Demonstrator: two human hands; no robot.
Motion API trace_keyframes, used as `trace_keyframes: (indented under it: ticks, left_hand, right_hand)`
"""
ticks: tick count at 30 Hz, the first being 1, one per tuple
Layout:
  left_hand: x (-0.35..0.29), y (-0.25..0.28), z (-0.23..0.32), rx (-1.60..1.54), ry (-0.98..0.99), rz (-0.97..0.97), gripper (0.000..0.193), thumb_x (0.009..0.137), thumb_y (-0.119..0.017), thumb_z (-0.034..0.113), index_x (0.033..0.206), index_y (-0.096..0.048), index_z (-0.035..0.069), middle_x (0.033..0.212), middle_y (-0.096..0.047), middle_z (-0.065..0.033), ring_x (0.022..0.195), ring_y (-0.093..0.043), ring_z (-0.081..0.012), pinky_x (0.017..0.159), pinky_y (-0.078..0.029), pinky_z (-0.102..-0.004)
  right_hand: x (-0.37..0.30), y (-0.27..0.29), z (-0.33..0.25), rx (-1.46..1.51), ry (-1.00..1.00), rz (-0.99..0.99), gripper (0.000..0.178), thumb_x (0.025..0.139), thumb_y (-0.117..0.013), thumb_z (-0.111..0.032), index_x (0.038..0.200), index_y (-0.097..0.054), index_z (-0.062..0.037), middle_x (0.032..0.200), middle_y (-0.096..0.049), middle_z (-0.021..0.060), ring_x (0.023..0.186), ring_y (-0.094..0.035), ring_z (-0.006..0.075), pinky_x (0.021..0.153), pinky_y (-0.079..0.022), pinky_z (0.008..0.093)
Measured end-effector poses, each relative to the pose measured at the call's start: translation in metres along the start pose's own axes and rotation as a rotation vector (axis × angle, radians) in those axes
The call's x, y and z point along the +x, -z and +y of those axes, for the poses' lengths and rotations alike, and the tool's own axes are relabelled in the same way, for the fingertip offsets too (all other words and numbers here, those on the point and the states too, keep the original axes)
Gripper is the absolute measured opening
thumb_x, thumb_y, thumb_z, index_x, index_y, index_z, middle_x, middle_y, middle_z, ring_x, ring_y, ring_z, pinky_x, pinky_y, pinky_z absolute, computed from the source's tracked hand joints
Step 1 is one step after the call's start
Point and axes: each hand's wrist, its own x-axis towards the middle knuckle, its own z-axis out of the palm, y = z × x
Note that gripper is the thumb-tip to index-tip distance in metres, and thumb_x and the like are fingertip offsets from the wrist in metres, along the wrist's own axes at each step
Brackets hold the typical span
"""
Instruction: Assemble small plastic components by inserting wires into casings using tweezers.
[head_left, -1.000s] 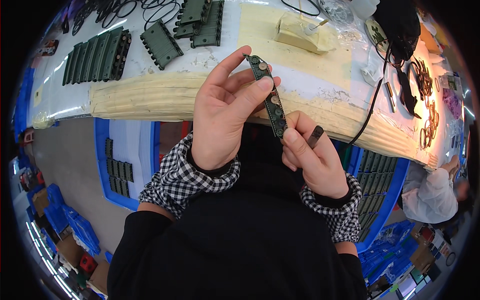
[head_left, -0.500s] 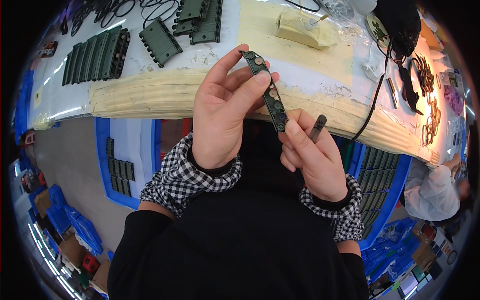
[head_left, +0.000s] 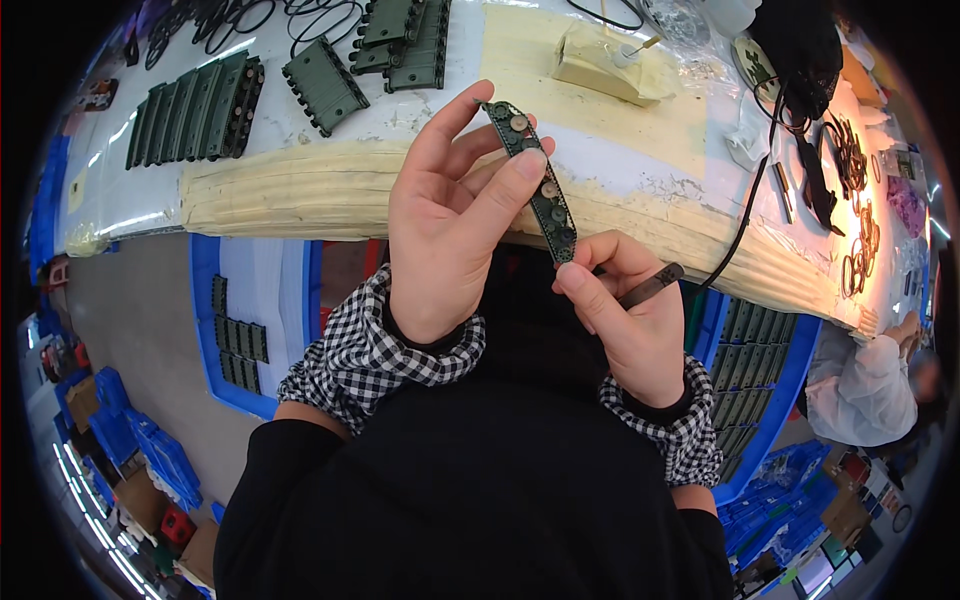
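Observation:
My left hand [head_left: 445, 215] is closed on a dark green toy tank hull piece [head_left: 553, 205], its thumb across the middle. This narrow side faces up, with a row of round wheels and a toothed track edge, some wheels tan and others dark. My right hand [head_left: 630, 315] is closed round a dark flat tool [head_left: 652, 286] that looks like tweezers. Its rounded back end sticks out past the fingers, while the working tip is hidden. The right thumb and fingertips are at the lower end of the hull piece.
Similar green hull pieces stand in a row [head_left: 195, 112] at the left of the table, with one [head_left: 325, 87] lying apart. A cream block [head_left: 605, 68] holds a small pot. A black cable [head_left: 745, 225] hangs over the right edge. Blue trays [head_left: 215, 330] flank my lap.
My right hand has turned, so the tool's back end has swung to the right and lower. The hull piece and left hand have barely shifted.

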Motion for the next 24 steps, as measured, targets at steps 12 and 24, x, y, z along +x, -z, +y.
trace_keyframes:
  ticks: [12, 24]
  left_hand:
    - [0.002, -0.001, 0.002, -0.141, 0.075, -0.008, 0.059, 0.089, -0.063, 0.0, 0.14, -0.033, -0.003, 0.12, -0.056, -0.0167, 0.112, -0.059, -0.0223, 0.093, -0.05, -0.0314]
    - [0.005, 0.004, 0.005, -0.057, 0.126, -0.277, 0.059, 0.095, -0.052, 0.006, 0.147, -0.024, 0.0, 0.133, -0.051, -0.0203, 0.119, -0.055, -0.0273, 0.099, -0.047, -0.0374]
  right_hand:
    - [0.002, 0.003, -0.004, -0.428, 0.346, 0.182, 0.01, 0.075, -0.075, 0.0, 0.08, -0.066, -0.0018, 0.067, -0.057, -0.0009, 0.044, -0.033, 0.0019, 0.043, -0.025, 0.0196]
    - [0.01, 0.017, -0.01, -0.418, 0.529, 0.152, 0.018, 0.088, -0.064, -0.001, 0.106, -0.066, 0.0003, 0.076, -0.062, 0.0014, 0.056, -0.047, 0.0026, 0.049, -0.033, 0.018]
